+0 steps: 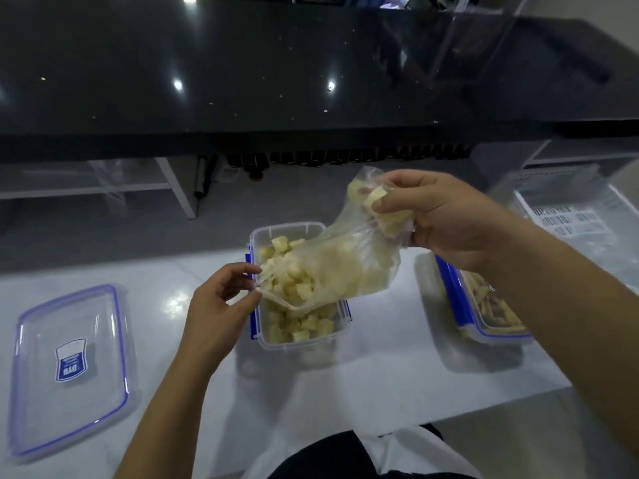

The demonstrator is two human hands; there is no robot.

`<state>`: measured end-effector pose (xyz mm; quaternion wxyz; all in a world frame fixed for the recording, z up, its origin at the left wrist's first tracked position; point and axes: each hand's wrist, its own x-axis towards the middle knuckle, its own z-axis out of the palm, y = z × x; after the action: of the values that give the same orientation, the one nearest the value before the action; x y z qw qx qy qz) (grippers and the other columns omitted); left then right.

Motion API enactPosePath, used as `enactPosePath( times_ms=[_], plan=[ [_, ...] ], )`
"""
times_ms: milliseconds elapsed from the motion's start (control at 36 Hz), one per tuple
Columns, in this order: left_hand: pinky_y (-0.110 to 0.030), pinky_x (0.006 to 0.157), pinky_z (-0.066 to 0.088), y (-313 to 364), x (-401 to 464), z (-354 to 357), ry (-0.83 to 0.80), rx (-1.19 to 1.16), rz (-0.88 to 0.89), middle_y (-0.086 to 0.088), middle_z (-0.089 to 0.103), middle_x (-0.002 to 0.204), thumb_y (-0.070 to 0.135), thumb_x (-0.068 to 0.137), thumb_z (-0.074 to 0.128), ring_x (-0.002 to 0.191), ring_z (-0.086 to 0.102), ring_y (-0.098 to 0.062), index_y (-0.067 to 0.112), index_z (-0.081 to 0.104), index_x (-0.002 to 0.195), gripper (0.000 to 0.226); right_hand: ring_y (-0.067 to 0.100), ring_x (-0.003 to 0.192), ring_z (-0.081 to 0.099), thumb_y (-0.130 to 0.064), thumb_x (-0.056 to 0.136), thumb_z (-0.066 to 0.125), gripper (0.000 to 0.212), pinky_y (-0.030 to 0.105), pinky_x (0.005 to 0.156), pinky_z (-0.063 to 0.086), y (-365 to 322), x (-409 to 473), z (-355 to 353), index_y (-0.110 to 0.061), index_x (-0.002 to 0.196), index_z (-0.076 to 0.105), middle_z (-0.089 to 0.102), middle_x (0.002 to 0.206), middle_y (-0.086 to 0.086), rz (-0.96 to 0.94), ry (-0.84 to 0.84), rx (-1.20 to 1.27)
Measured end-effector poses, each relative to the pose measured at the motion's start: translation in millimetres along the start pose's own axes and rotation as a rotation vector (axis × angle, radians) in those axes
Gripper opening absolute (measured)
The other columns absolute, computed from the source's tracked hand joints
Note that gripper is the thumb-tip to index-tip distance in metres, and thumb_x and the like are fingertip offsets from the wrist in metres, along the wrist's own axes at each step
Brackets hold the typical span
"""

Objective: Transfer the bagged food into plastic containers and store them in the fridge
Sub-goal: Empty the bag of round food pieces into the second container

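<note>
Count: 2 plastic containers, one open [297, 335] with pale food cubes, one lidded [484, 312] at right. 1 loose lid [69, 368] at left. 1 clear bag [349, 267]. 2 hands, left [221, 305] and right [446, 219].

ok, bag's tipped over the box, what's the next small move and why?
Probably squeeze or shake the raised end with the right hand: a few pieces still sit there in the bag, while the left hand pinches its mouth open over the part-filled box.

Likely a shop counter: black bar top [242, 63], bottles [345, 157] beneath.
</note>
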<state>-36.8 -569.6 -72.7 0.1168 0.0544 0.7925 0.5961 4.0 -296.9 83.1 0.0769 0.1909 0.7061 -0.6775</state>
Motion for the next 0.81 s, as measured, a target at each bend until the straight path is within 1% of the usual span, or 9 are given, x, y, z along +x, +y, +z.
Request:
enactPosePath(
  times_ms=[139,194,250,278,361,472,611,667,806],
  plan=[
    [-0.025,0.081,0.051,2.3,-0.1,-2.1,0.017,-0.017,-0.004,0.009,0.070,0.085,0.007,0.089,0.071,0.086,0.067,-0.012,0.027,0.071,0.100,0.023,0.017,0.084,0.069,-0.002,0.084,0.072,0.031,0.030,0.072,0.058,0.9,-2.2,34.9,-0.014,0.112,0.071,0.072,0.098,0.003,-0.156,-0.018,-0.099],
    [-0.027,0.081,0.051,1.6,0.1,-2.4,0.040,-0.001,-0.014,0.011,0.070,0.086,0.007,0.090,0.071,0.085,0.067,-0.011,0.026,0.071,0.098,0.021,0.010,0.098,0.067,-0.013,0.083,0.077,0.046,0.026,0.082,0.056,17.5,-2.1,47.1,-0.024,0.126,0.066,0.070,0.114,-0.007,-0.160,-0.062,-0.379],
    [-0.026,0.081,0.052,0.2,-0.4,-2.6,0.058,0.017,-0.023,0.008,0.072,0.089,0.009,0.090,0.071,0.085,0.067,-0.009,0.026,0.071,0.096,0.019,0.003,0.115,0.055,-0.029,0.083,0.077,0.057,0.022,0.092,0.046,37.5,-2.8,52.4,-0.037,0.135,0.057,0.058,0.129,-0.019,-0.189,-0.089,-0.810],
    [-0.025,0.080,0.051,-0.5,-1.0,-2.8,0.063,0.024,-0.023,0.008,0.072,0.090,0.010,0.089,0.072,0.085,0.067,-0.007,0.026,0.071,0.095,0.017,0.000,0.119,0.047,-0.033,0.083,0.076,0.057,0.021,0.095,0.040,45.2,-4.4,51.6,-0.041,0.135,0.054,0.053,0.131,-0.024,-0.214,-0.075,-0.904],
    [-0.022,0.078,0.049,-3.1,-2.6,-4.8,0.089,0.036,-0.024,0.012,0.072,0.085,0.009,0.088,0.072,0.084,0.067,-0.005,0.024,0.072,0.092,0.015,-0.004,0.118,0.042,-0.035,0.085,0.073,0.051,0.022,0.099,0.037,61.4,-7.4,38.4,-0.045,0.131,0.055,0.048,0.126,-0.030,-0.203,0.039,-0.785],
    [-0.028,0.082,0.053,-8.7,-6.6,-7.0,0.105,0.040,-0.060,0.016,0.073,0.086,0.011,0.089,0.071,0.085,0.067,-0.002,0.023,0.072,0.092,0.013,0.007,0.125,0.048,-0.034,0.083,0.076,0.053,0.031,0.098,0.044,93.8,-4.1,14.1,-0.041,0.131,0.056,0.052,0.132,-0.019,-0.083,0.267,-0.597],
    [-0.031,0.086,0.054,-10.2,-6.5,-8.3,0.089,0.054,-0.061,0.017,0.073,0.087,0.010,0.089,0.071,0.086,0.067,-0.003,0.023,0.073,0.092,0.014,0.012,0.113,0.061,-0.034,0.082,0.077,0.053,0.036,0.092,0.051,128.8,-16.7,9.7,-0.040,0.130,0.057,0.056,0.130,-0.011,0.111,0.239,-0.246],
    [-0.030,0.087,0.054,-11.0,-6.2,-8.7,0.085,0.072,-0.065,0.018,0.072,0.088,0.011,0.090,0.069,0.089,0.067,-0.002,0.023,0.073,0.094,0.014,0.010,0.104,0.067,-0.025,0.084,0.075,0.050,0.030,0.087,0.053,139.6,-27.3,14.1,-0.038,0.129,0.058,0.061,0.124,-0.011,0.119,0.181,-0.141],
    [-0.001,0.074,0.044,-5.7,-10.9,-4.2,0.076,0.199,0.010,0.012,0.065,0.116,0.016,0.093,0.066,0.107,0.059,-0.005,0.027,0.068,0.109,0.019,0.002,0.097,0.068,-0.006,0.085,0.073,0.042,0.017,0.072,0.055,163.3,-40.5,23.8,-0.035,0.115,0.069,0.071,0.111,-0.015,0.066,0.207,-0.165]
  ],
)
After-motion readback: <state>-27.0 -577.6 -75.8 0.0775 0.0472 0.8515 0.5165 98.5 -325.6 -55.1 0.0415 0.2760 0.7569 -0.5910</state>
